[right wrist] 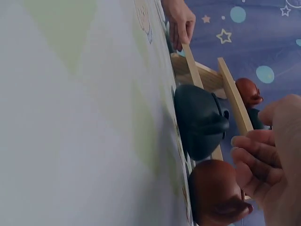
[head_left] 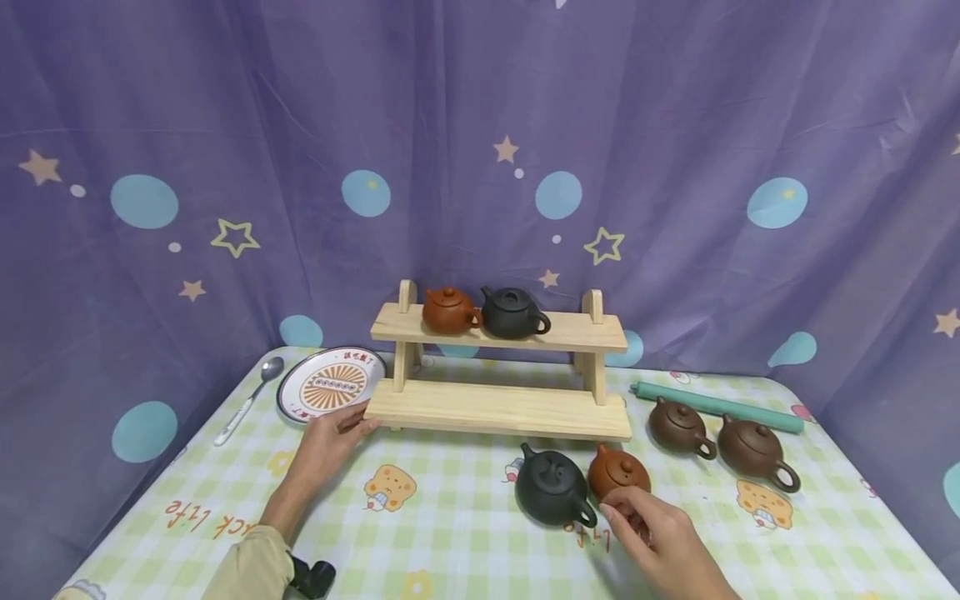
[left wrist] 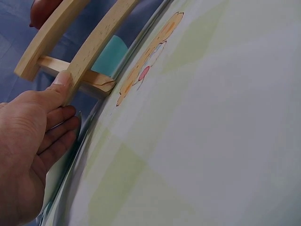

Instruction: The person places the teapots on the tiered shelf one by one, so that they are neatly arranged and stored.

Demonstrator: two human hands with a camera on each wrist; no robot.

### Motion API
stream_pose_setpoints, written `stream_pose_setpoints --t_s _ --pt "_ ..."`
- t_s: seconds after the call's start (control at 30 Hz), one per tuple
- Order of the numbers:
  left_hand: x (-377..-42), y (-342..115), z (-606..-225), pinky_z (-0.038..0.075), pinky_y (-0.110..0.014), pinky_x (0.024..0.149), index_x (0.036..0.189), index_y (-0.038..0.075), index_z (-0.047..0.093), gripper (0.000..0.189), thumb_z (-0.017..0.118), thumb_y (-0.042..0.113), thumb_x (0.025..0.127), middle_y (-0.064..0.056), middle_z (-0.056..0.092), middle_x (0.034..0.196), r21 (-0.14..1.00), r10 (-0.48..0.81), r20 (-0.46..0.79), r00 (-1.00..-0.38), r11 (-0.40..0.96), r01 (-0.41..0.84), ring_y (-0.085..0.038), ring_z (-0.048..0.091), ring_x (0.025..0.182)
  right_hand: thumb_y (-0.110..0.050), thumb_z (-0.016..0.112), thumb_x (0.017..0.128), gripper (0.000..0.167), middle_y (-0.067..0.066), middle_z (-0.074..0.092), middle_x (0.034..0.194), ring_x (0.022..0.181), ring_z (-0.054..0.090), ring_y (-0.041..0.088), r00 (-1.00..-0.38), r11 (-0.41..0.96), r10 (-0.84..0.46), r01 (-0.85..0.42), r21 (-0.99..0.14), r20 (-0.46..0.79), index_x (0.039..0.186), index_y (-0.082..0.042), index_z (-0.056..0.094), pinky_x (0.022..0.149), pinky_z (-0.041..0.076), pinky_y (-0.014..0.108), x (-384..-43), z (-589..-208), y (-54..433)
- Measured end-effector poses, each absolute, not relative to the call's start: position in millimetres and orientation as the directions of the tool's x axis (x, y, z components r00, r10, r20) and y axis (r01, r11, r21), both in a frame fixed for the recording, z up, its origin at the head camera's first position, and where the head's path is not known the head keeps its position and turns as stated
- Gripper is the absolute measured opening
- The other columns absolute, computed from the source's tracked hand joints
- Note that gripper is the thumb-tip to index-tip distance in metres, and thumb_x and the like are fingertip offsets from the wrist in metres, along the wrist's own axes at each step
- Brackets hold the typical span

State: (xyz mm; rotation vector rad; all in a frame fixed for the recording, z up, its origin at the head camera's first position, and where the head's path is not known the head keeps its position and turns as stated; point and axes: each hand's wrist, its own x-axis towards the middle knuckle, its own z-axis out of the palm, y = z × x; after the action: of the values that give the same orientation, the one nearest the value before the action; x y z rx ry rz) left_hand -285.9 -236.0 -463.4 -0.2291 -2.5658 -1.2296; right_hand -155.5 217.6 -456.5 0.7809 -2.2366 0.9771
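My left hand [head_left: 330, 446] holds the left end of the lower board of a two-tier wooden shelf [head_left: 495, 410], thumb on top and fingers below, as the left wrist view shows. On the upper board stand a reddish-brown teapot [head_left: 447, 311] and a black teapot [head_left: 512, 313]. In front of the shelf, a second black teapot [head_left: 551, 487] sits on the table beside another reddish-brown teapot [head_left: 619, 472]. Close over that reddish-brown pot hovers my right hand [head_left: 663, 537], its fingers loosely bent with nothing in them; it hides the pot's handle in the head view.
Two dark brown teapots [head_left: 678, 427] stand at the right, in front of a rolled green cloth or tube [head_left: 720, 407]. At the left lie a patterned plate [head_left: 300, 379] and a spoon [head_left: 251, 400]. A purple curtain [head_left: 480, 100] hangs behind the checked tablecloth [head_left: 450, 542].
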Motion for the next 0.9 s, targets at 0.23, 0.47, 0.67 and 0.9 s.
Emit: stream_pose_setpoints --t_s 0.23,0.47,0.67,0.9 --pt "-286.1 -236.3 -463.6 0.058 -0.045 0.094 0.134 -0.005 0.065 0.048 0.075 0.025 0.098 -0.019 0.073 0.119 0.735 0.017 0.320 -0.947 0.626 0.260 -0.032 0.073 0.107 -0.005 0.073 0.097 0.009 -0.018 0.062 0.079 0.065 0.057 -0.006 -0.753 0.579 -0.291 -0.630 -0.517 0.591 0.096 -0.013 0.069 0.051 0.048 0.015 -153.9 -461.1 210.9" --pt "-287.2 -236.0 -464.3 0.058 -0.044 0.092 0.133 -0.005 0.066 0.047 0.075 0.025 0.098 -0.019 0.073 0.118 0.732 0.015 0.324 -0.946 0.630 0.260 -0.031 0.073 0.106 -0.014 0.071 0.101 0.005 -0.018 0.063 0.078 0.066 0.059 -0.004 -0.859 0.600 -0.297 -0.508 -0.618 0.417 0.097 -0.010 0.070 0.053 0.054 0.023 -156.2 -460.1 207.3" --pt "-286.3 -236.1 -463.8 0.058 -0.045 0.094 0.134 -0.005 0.065 0.049 0.075 0.027 0.098 -0.019 0.073 0.119 0.736 0.015 0.318 -0.948 0.627 0.257 -0.031 0.073 0.107 -0.014 0.072 0.100 0.007 -0.016 0.065 0.077 0.065 0.060 -0.003 -0.858 0.596 -0.332 -0.513 -0.617 0.392 0.098 -0.008 0.070 0.052 0.053 0.023 -159.5 -461.9 205.2" --pt "-285.2 -235.9 -463.6 0.058 -0.045 0.094 0.134 -0.005 0.065 0.050 0.075 0.029 0.098 -0.019 0.073 0.119 0.737 0.011 0.315 -0.949 0.627 0.252 -0.031 0.072 0.108 -0.022 0.070 0.102 0.017 -0.017 0.057 0.071 0.060 0.053 -0.003 -0.901 0.622 -0.344 -0.430 -0.654 0.264 0.089 -0.013 0.064 0.050 0.046 0.022 -162.8 -462.6 202.9"
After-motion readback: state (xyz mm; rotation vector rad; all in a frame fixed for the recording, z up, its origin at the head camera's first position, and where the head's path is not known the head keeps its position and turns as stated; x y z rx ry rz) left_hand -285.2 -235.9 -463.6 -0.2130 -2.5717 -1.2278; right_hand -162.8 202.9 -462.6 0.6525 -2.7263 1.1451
